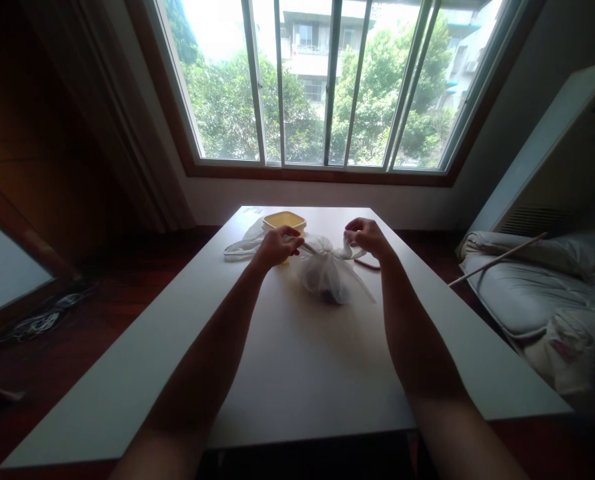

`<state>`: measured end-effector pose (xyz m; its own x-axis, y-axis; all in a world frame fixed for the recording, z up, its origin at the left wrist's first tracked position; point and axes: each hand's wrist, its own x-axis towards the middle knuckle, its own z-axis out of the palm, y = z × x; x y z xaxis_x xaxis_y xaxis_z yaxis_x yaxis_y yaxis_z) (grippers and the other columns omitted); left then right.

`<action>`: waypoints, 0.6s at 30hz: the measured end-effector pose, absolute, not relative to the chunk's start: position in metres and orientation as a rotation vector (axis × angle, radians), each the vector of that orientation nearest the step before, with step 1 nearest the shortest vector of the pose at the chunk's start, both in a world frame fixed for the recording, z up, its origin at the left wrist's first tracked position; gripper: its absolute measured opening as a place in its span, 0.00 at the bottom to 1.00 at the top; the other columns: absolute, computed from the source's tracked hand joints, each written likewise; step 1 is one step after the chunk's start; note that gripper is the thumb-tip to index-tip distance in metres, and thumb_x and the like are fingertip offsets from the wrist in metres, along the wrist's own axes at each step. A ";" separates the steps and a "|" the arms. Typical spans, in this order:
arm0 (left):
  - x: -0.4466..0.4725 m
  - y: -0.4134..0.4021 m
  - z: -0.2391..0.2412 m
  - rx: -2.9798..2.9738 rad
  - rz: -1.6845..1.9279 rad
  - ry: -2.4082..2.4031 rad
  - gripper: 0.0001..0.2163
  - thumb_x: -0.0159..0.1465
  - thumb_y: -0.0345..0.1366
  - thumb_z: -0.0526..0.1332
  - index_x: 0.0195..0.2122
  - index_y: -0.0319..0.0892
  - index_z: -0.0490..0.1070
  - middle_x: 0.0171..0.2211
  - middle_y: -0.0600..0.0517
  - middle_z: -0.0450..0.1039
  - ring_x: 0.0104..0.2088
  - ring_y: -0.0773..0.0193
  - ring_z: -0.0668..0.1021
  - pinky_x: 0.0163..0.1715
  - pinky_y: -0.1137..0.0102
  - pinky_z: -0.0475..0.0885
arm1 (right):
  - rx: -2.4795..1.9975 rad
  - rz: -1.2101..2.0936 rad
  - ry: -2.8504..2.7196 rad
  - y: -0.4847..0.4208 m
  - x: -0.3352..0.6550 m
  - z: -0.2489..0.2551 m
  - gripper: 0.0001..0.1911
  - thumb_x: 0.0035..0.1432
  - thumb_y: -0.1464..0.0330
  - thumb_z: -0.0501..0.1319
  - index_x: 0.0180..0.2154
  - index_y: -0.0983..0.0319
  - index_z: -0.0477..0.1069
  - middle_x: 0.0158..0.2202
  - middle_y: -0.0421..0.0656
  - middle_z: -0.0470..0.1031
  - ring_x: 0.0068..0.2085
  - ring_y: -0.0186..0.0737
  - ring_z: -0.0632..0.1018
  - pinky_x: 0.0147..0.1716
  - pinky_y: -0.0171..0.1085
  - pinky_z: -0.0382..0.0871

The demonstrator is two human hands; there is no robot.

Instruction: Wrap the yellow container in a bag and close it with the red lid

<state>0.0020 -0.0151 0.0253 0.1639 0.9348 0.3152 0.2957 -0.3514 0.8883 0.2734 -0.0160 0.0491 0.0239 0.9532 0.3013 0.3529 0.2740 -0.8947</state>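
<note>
A thin white plastic bag [326, 275] with something dark inside sits on the white table [297, 360], its top twisted into two handles. My left hand [276, 246] is closed on the left handle. My right hand [366, 237] is closed on the right handle. The handles are stretched apart between my hands, above the bag. A yellow bowl [283, 220] stands just behind my left hand, partly hidden by it.
Another crumpled white plastic bag [243, 245] lies left of the bowl. A thin red cord [366, 265] lies right of the bag. Folded white bedding [537, 287] and a stick [497, 259] are on the right. A large window [322, 87] is behind the table.
</note>
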 end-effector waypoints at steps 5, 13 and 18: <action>0.022 -0.022 0.021 1.761 1.207 0.942 0.29 0.54 0.43 0.74 0.55 0.37 0.71 0.51 0.37 0.77 0.31 0.62 0.83 0.34 0.64 0.82 | -1.095 0.708 -1.576 -0.027 0.246 0.056 0.08 0.49 0.68 0.68 0.33 0.64 0.75 0.34 0.47 0.79 0.32 0.40 0.79 0.31 0.38 0.76; 0.039 -0.033 0.018 1.818 1.218 0.910 0.27 0.57 0.42 0.72 0.55 0.37 0.71 0.41 0.43 0.81 0.28 0.64 0.82 0.28 0.70 0.80 | -0.824 0.842 -1.749 -0.037 0.214 0.057 0.20 0.55 0.53 0.67 0.38 0.65 0.76 0.34 0.46 0.79 0.33 0.38 0.77 0.32 0.36 0.72; 0.035 -0.030 0.020 1.795 1.275 1.059 0.09 0.61 0.35 0.66 0.39 0.36 0.77 0.28 0.49 0.79 0.21 0.66 0.79 0.20 0.75 0.74 | -0.745 0.929 -1.725 -0.037 0.215 0.054 0.26 0.55 0.48 0.66 0.43 0.63 0.77 0.39 0.48 0.81 0.39 0.42 0.79 0.39 0.40 0.75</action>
